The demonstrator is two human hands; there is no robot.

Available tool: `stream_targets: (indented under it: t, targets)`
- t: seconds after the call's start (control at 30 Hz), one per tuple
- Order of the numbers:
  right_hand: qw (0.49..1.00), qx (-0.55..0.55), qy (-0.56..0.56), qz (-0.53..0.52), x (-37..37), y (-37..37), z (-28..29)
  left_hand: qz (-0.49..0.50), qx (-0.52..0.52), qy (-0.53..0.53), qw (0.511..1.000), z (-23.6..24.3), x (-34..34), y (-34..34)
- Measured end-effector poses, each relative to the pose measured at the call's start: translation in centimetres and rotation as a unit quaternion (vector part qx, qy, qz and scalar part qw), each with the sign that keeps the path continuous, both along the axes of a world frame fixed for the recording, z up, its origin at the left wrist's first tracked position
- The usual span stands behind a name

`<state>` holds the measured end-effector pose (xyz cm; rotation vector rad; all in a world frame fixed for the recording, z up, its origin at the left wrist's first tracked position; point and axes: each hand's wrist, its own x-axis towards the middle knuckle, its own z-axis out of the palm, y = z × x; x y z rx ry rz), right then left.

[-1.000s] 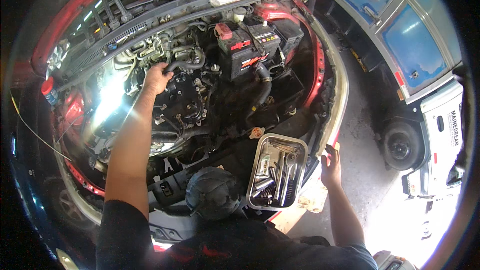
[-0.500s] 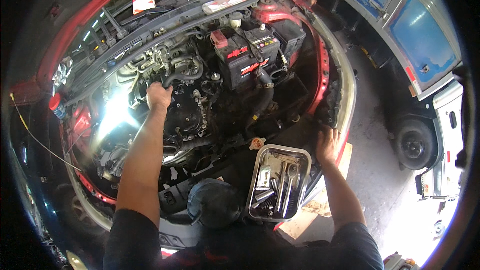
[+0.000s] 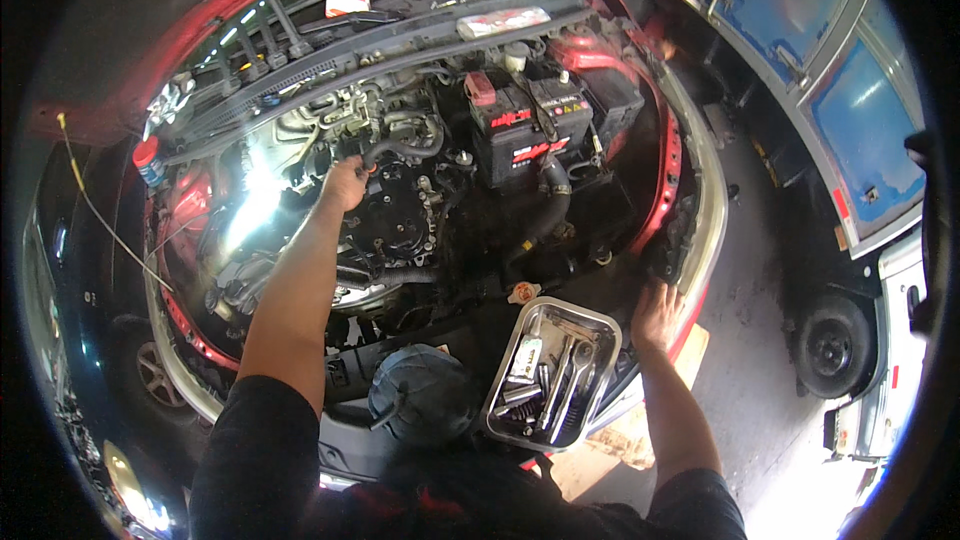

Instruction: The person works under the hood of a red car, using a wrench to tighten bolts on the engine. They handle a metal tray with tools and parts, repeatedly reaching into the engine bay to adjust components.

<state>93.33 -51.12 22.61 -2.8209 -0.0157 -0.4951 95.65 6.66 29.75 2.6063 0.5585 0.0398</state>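
Observation:
My left hand [image 3: 345,185] reaches deep into the engine bay, its fingers curled in beside a black rubber hose [image 3: 418,148] above the dark engine cover [image 3: 395,225]. Whatever the fingers grip there is hidden. My right hand [image 3: 657,314] rests, fingers stretched out, on the front right edge of the red car, holding nothing. Between my arms, a metal tray [image 3: 603,345] sits on the front panel. In it lie a ratchet wrench [image 3: 575,380], several sockets [image 3: 520,397] and a small white packet [image 3: 526,358]. An orange-topped radiator cap [image 3: 523,293] lies just beyond the tray.
A black car battery [image 3: 530,135] stands at the back right. A bright light glares at the left of the bay [image 3: 255,205]. A grey-blue rounded object [image 3: 415,390] is beside the tray. A blue-panelled truck [image 3: 870,130] stands at the right, a dark car [image 3: 100,340] at the left.
The view has shifted, so the engine bay sits further right in the picture. My left hand stays by the hose, turned slightly; my right hand still rests on the car's edge.

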Motion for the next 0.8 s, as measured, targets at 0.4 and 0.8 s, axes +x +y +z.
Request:
stream_targets:
  t: [0.4,0.8]
  targets:
    - [0.992,-0.064,-0.097,0.047,0.3,-0.4,-1.4,-0.025,0.071,-0.123,0.99,-1.8,-34.9,-7.7]
    - [0.995,-0.08,-0.034,0.039,0.9,-0.9,-2.6,0.197,0.133,-0.07,0.969,-7.8,-46.8,-6.8]
